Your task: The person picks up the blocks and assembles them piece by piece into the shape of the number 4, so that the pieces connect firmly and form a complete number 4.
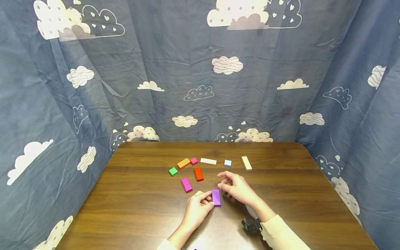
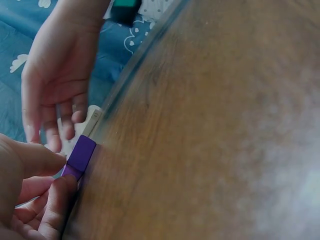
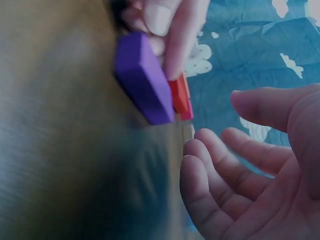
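Near the front middle of the table lies a purple block (image 1: 216, 198), long and rectangular. My left hand (image 1: 197, 208) holds it at its left side, with thumb and index finger against it; the left wrist view shows the block (image 2: 81, 154) between these fingertips. To the right of the block and slightly farther back, my right hand (image 1: 238, 189) hovers over the table, fingers loosely bent and apart. In the right wrist view its palm (image 3: 260, 200) shows nothing held, and a gap separates the fingers from the purple block (image 3: 142, 80).
Beyond my hands lie a magenta block (image 1: 186, 185), a red block (image 1: 198, 174), a green block (image 1: 173, 171), an orange block (image 1: 183, 163), a pink block (image 1: 194, 161), a white block (image 1: 208, 161), a light blue block (image 1: 227, 163) and a cream block (image 1: 246, 163) on the wooden table (image 1: 131, 208).
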`<state>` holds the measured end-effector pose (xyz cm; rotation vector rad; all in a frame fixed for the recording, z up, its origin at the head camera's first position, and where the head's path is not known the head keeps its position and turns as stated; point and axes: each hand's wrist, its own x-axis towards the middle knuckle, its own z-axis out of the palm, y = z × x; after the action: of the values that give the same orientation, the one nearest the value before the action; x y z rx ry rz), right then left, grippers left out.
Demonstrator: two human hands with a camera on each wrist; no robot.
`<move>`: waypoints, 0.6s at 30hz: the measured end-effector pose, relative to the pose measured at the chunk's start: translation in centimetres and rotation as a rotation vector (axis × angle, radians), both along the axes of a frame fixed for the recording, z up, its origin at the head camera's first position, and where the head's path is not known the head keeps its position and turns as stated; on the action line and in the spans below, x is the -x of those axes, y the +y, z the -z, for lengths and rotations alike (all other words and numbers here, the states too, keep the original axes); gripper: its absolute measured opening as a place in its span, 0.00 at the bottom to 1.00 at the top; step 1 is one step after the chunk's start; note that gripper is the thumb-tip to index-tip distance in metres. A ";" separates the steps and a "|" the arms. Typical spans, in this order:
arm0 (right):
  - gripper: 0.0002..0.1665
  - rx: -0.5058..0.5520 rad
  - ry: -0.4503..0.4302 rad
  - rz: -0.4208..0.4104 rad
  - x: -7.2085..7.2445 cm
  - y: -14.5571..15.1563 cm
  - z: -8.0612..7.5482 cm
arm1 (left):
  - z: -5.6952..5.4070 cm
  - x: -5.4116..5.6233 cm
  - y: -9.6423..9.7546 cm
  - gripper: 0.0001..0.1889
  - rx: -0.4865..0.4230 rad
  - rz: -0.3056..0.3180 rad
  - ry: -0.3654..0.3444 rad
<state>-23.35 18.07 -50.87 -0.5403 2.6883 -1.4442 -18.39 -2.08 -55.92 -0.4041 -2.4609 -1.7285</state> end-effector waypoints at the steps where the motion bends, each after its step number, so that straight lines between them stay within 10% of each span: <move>1: 0.20 -0.011 0.017 -0.004 0.4 0.0 -0.2 | 0.0 0.0 0.0 0.21 -0.001 -0.001 -0.001; 18: 0.26 -0.029 0.086 -0.218 7.6 -2.1 -0.4 | 0.1 -0.2 0.0 0.21 -0.023 0.013 -0.003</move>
<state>-30.91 15.95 -50.44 -0.8814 2.6080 -1.3521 -18.21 -2.03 -55.99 -0.4164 -2.4442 -1.7618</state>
